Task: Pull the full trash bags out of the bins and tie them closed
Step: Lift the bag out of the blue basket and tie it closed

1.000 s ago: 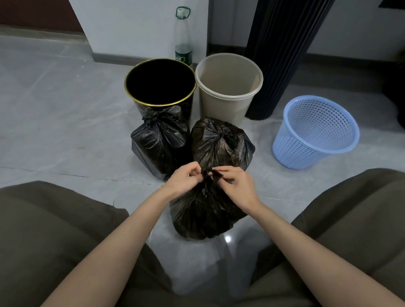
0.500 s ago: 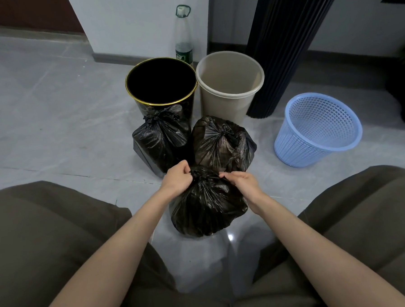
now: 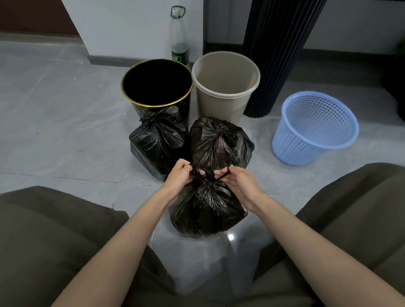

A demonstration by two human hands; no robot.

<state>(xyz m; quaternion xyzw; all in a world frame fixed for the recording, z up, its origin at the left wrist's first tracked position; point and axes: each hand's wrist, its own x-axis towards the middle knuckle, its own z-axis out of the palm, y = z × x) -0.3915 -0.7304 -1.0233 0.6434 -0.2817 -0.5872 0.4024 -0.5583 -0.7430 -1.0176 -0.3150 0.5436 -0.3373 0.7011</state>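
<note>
The head view looks down past two bare forearms to a grey tiled floor (image 3: pixel 42 119), with the person's knees in dark olive trousers (image 3: pixel 46 236) filling both lower corners. Between the knees a black trash bag (image 3: pixel 207 214) sits on the floor, its top gathered into a neck. The left hand (image 3: pixel 178 175) has its fingers curled and pinches one twisted end of that neck. The right hand (image 3: pixel 239 184) pinches the other end, which loops up over its fingers. The two ends are drawn out to either side of the knot. Just behind this bag two more black bags stand side by side, touching each other. The left tied bag (image 3: pixel 158 141) leans against a black bin with a gold rim (image 3: pixel 138 109). The right tied bag (image 3: pixel 217 143) sits in front of a beige bin (image 3: pixel 220 107). Both bins stand upright and show no bag inside. A blue mesh basket (image 3: pixel 297 146) stands tilted, apart to the right. A clear bottle (image 3: pixel 179 37) stands against the wall behind the bins, and a dark pleated column (image 3: pixel 280 43) rises beside the beige bin.
</note>
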